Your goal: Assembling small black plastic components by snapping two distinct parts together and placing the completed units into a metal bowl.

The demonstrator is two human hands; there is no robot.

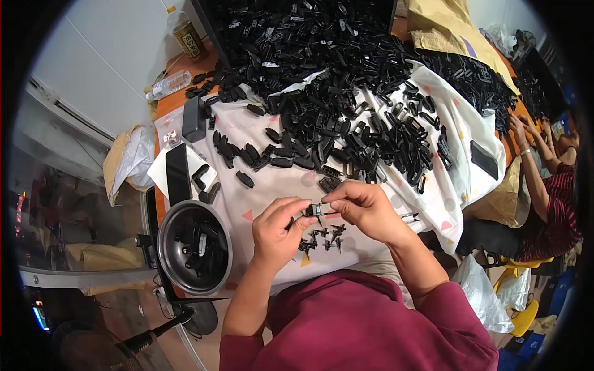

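Pinching a small black part (317, 210) between both hands, over the bench's (171, 104) near edge, around mid-span. Left hand (276, 230): thumb and forefinger closed on the part's left end. Right hand (366, 210): thumb and fingertips closed on its right end. Fine detail of the part too small to read.

Small branched black pieces (336, 234) lie loose on the white cloth (272, 185), just below the part in view, between hands and near edge. Big heap of black casings (309, 117) covers the middle, running up into a black-walled container (209, 31) at the far edge.

Steel bowl (164, 247) sits at the near-left corner, black pieces inside. Up the left edge: dark phone (178, 173), black box (194, 117), clear bottle (170, 85) on its side. Labelled bottle (187, 38) upright at far-left corner. Second phone (484, 159) on cloth toward the right edge; co-worker in striped top (554, 204) beyond it.
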